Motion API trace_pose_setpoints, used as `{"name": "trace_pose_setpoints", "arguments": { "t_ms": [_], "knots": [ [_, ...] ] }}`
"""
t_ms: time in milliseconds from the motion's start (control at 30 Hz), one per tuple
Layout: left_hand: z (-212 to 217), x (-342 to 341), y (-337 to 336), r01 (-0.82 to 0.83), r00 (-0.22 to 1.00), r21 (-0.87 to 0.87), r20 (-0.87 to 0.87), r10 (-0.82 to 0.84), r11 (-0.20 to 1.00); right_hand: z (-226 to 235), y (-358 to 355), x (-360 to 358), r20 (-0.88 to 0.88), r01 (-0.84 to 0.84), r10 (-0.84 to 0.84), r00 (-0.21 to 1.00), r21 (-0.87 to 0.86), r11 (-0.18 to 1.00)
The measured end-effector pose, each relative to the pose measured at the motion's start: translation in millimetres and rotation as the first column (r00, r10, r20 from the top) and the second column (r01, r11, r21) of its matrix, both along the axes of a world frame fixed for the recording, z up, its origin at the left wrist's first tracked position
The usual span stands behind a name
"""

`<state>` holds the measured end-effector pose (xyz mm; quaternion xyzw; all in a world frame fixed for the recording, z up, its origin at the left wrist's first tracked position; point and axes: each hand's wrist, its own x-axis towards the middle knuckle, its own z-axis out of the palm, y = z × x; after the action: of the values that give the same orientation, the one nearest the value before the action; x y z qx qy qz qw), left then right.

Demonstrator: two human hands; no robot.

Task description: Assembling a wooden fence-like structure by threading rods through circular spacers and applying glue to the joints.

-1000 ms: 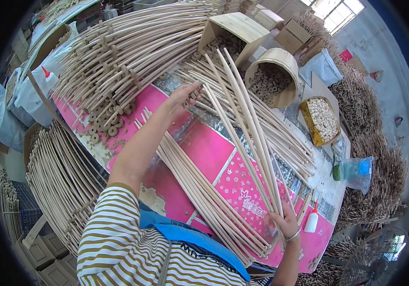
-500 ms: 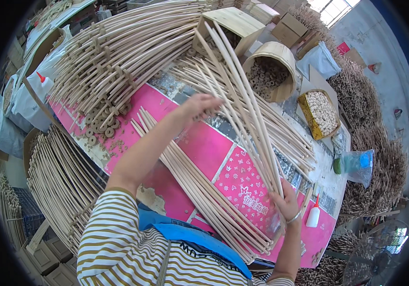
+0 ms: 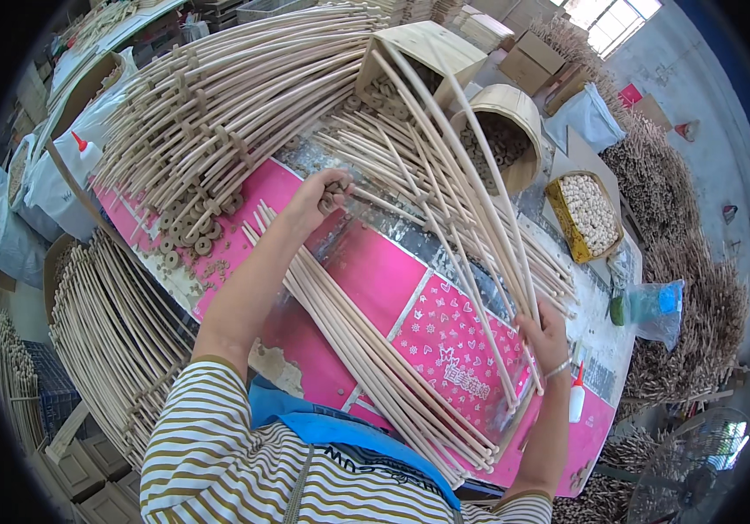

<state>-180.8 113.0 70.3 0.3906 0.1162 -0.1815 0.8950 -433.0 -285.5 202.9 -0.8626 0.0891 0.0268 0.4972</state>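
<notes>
My left hand (image 3: pixel 314 203) is closed around a few small brown wooden rings (image 3: pixel 336 189), partly hidden by the fingers. A pale stick's end reaches close to these rings; whether they touch I cannot tell. At the right, my right hand (image 3: pixel 546 342) grips the lower part of several long wooden sticks (image 3: pixel 478 162), which fan out upward and away over the table. Between my arms, a row of similar sticks (image 3: pixel 375 362) lies slantwise on the pink table cover (image 3: pixel 362 266). More loose sticks (image 3: pixel 536 262) lie beyond the held ones.
At the far left sticks with rings on them (image 3: pixel 209 113) are piled high. A wooden box (image 3: pixel 432 44) and a round wooden tub (image 3: pixel 514 105) hold rings. Farther right stand a yellow box of white beads (image 3: pixel 586 214) and a white glue bottle (image 3: pixel 577 402).
My left hand has drawn back to the left from the sticks, and the rings in it now show. My right hand has risen slightly to the right with its sticks.
</notes>
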Motion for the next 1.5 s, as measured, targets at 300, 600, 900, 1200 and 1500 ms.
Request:
{"name": "trace_pose_setpoints", "arguments": {
  "t_ms": [300, 600, 900, 1200, 1500],
  "knots": [
    [-12.6, 21.3, 23.4, 0.045, 0.992, -0.134, 0.127, -0.028, 0.990, -2.6, 15.9, -78.6, -0.296, 0.054, 0.016, 0.955, 0.227, 0.972],
    [-3.7, 17.6, 22.0, 0.015, 0.993, -0.086, 0.114, -0.005, 0.996, -18.1, 19.9, -100.7, -0.326, 0.059, 0.044, 0.944, 0.299, 0.952],
    [-9.5, 18.8, 25.0, 0.049, 0.994, -0.084, 0.103, -0.040, 0.995, -20.3, 22.1, -101.1, -0.330, 0.041, 0.077, 0.941, 0.338, 0.940],
    [-13.9, 22.7, 24.8, -0.033, 0.992, 0.058, 0.124, 0.025, 0.998, -24.8, 19.0, -105.3, -0.335, 0.044, 0.073, 0.939, 0.329, 0.943],
    [-9.2, 12.2, 7.6, -0.073, 0.983, 0.081, 0.177, 0.057, 0.994, -31.7, 22.2, -103.2, -0.354, 0.021, 0.098, 0.930, 0.319, 0.948]
  ]
}}
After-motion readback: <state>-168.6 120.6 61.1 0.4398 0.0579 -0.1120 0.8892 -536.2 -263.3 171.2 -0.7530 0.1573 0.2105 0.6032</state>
